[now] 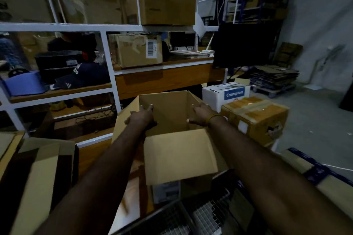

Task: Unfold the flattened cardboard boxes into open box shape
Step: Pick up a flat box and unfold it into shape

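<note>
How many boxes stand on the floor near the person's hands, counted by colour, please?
Brown cardboard boxes: 2, the open box that both hands hold, left hand and right hand, and the taped box.
White boxes: 1, the Crompton box.
Total: 3

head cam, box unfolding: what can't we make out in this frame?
Head view only:
- Bottom of the open cardboard box: hidden by its near flap.
- Left hand and right hand fingertips: curled over the box walls, out of sight.
- Small print on the white Crompton box: too small.
- Flat cardboard stack, far right: dark, count unreadable.
</note>
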The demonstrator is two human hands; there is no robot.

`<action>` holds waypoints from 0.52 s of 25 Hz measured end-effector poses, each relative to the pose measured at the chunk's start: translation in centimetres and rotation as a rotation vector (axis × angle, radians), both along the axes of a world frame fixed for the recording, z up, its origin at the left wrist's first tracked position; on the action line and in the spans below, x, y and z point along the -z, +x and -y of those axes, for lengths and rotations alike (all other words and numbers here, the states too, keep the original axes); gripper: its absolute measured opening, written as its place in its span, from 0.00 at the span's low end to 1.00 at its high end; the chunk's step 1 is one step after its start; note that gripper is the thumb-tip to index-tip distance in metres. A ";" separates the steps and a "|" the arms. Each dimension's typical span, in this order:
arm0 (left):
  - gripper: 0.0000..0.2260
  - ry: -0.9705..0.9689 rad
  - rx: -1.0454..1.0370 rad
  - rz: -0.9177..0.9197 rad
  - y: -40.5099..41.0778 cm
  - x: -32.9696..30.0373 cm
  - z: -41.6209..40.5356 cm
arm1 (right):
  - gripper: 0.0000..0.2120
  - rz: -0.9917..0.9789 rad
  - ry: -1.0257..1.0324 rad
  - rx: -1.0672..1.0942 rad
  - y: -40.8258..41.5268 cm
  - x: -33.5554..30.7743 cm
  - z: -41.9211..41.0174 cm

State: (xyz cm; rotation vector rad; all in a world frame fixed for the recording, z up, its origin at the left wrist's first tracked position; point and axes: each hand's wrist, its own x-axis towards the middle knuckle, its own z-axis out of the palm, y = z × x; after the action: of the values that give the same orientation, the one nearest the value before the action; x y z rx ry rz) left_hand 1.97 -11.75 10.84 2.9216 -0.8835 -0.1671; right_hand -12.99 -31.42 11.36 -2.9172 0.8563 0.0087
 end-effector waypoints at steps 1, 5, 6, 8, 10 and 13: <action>0.39 -0.004 -0.010 0.005 -0.7 0.1 -0.3 | 0.39 0.017 0.020 0.012 -1.1 -0.1 -0.6; 0.31 -0.036 -0.045 0.076 -4.2 0.3 -1.5 | 0.34 0.093 0.110 0.068 -4.7 -1.0 -3.1; 0.26 -0.058 -0.060 0.102 -5.3 0.1 -1.8 | 0.33 0.112 0.123 0.075 -5.7 -1.1 -3.8; 0.17 -0.092 -0.105 0.167 -7.2 -0.3 -2.4 | 0.31 0.148 0.140 0.097 -7.3 -1.1 -5.1; 0.12 -0.103 -0.143 0.218 -9.2 -0.6 -3.0 | 0.29 0.203 0.163 0.146 -8.7 -0.8 -6.4; 0.11 -0.098 -0.209 0.278 -12.9 -0.6 -4.0 | 0.27 0.294 0.203 0.226 -10.3 0.1 -8.1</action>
State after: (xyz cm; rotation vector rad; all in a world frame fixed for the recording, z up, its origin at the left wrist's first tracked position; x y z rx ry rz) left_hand -10.92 -7.77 11.42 2.9617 -0.5874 0.2940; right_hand -23.34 -23.34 11.23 -2.5348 1.0550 -0.3216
